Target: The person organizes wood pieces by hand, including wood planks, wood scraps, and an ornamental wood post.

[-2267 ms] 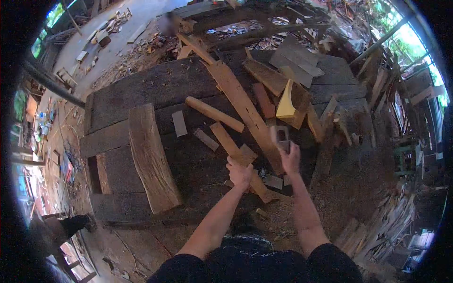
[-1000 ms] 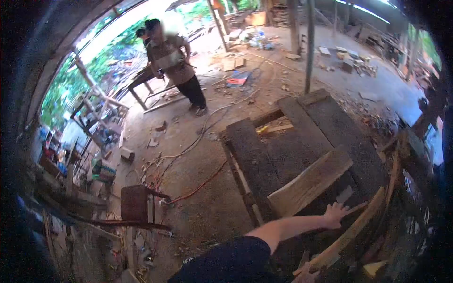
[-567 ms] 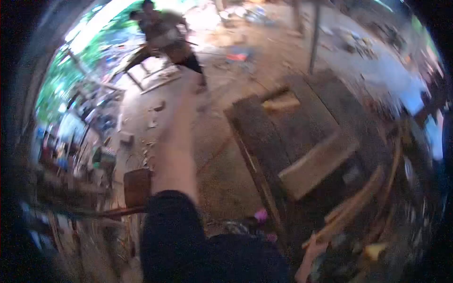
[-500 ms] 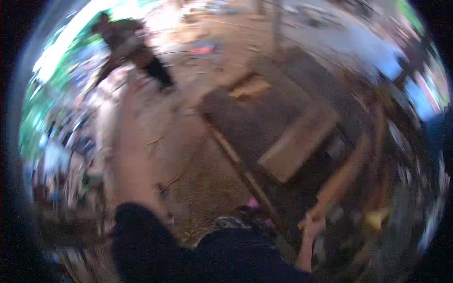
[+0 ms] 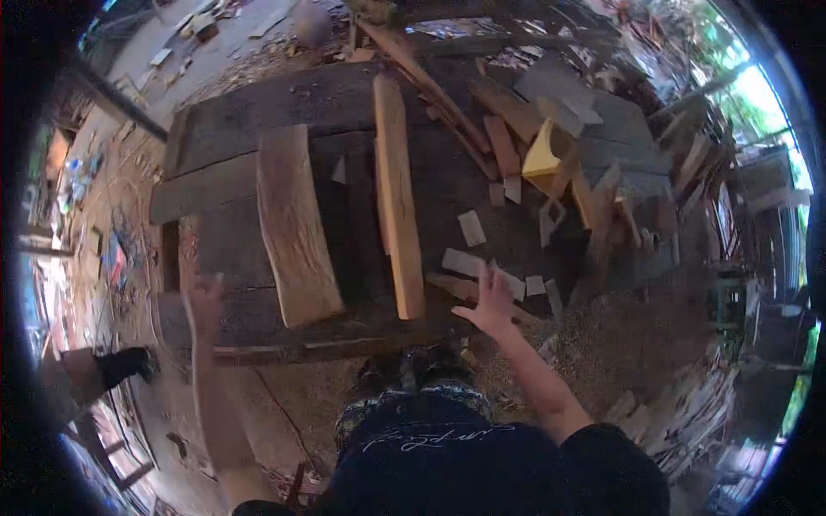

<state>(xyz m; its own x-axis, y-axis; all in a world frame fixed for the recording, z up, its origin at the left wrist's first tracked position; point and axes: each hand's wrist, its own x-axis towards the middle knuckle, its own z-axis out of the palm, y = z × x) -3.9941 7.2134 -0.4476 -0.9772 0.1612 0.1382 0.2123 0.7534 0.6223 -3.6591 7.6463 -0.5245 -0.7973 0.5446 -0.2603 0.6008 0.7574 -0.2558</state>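
Observation:
My right hand (image 5: 491, 308) hovers at the table's near side, fingers spread and holding nothing. To its left lies a long, narrow wooden board (image 5: 398, 206), pale along one edge, not touched by the hand. A wider, rough-edged wooden plank (image 5: 295, 232) rests further left on the dark wooden table (image 5: 232, 224). My left hand (image 5: 205, 298) is by the table's left end, somewhat blurred, with fingers stretched out and nothing visible in it. Small flat wood offcuts (image 5: 482, 265) lie just beyond my right hand.
A yellow block-like object (image 5: 542, 156) stands among scrap boards on the table's right part. Long strips (image 5: 430, 86) lie across the far side. At lower left a person's leg (image 5: 125, 365) shows near the table. Wood scraps (image 5: 697, 413) litter the ground at right.
My view has swung round to face the table squarely. My right hand, earlier blurred at the end of a long wooden piece, is now off it and spread. My left arm has come down beside the table.

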